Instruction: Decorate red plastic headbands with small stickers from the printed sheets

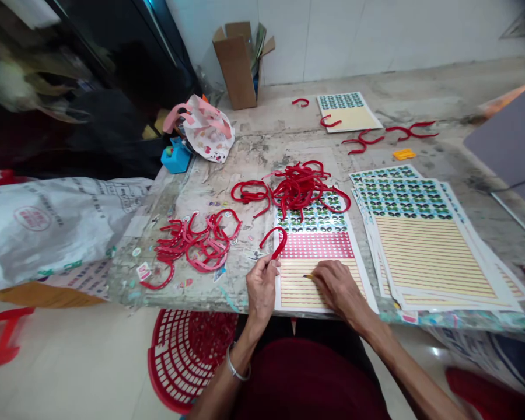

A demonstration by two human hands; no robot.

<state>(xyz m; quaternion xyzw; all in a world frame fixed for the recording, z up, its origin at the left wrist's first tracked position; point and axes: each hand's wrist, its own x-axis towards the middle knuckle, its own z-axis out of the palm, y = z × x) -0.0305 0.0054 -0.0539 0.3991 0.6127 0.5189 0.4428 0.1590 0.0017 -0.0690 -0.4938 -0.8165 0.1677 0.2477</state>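
My left hand (261, 286) is closed on one end of a red curved strip (280, 245), which arches up above the fingers. My right hand (335, 284) rests over the lower part of a sticker sheet (317, 297), its fingers pinched on a small yellow piece with a dark tip (308, 276). The sheet has a patterned green-blue top, a pink band and yellow lined rows. A tangled heap of red strips (300, 186) covers the sheet's top edge. Left of my left hand lies a looser pile of red and pink bands (201, 242).
Stacked sticker sheets (433, 256) lie at the right. Farther back are another sheet stack (347, 114), crossed red strips (411, 131) and a yellow item (403, 154). A pink-handled bag (210, 128), blue box (175, 157) and cardboard box (236, 73) stand behind. A red basket (170, 356) sits below.
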